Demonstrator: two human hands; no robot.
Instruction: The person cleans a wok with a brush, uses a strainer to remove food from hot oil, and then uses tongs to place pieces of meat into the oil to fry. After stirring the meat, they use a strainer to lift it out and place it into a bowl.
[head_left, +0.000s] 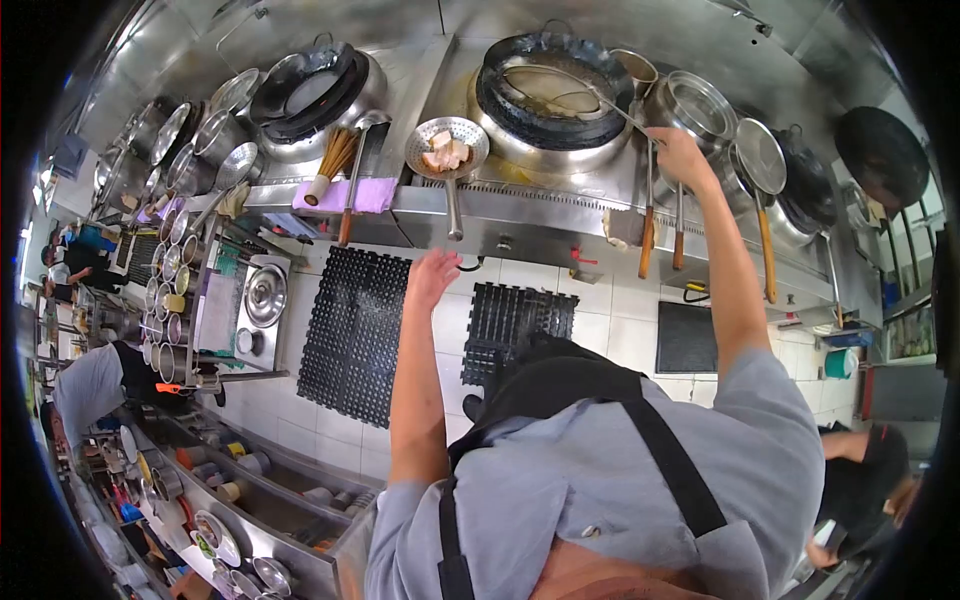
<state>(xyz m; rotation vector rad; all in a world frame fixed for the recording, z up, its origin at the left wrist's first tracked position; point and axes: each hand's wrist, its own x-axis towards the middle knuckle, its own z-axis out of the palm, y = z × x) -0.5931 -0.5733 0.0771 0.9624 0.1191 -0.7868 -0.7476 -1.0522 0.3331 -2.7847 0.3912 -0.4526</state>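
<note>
My right hand [680, 155] is closed around the long thin handle of a wire strainer [600, 92]. The strainer's wide hoop lies in the black wok [555, 130] on the stove, which has cloudy yellowish liquid in it. Just short of the stove's front edge, my left hand [434, 277] hangs with fingers apart and nothing in it. Nearest to it is the handle of a perforated ladle [453, 205], which rests on the stove edge. Pale chunks of meat [446, 152] lie in that ladle's bowl.
A second wok [315, 85] sits at left, near a bamboo brush [335, 160] and a purple cloth [370, 195]. Wooden-handled tools [647, 240] jut over the front edge at right. Black mats [360, 330] cover part of the floor. Other people [100, 390] work at left and right.
</note>
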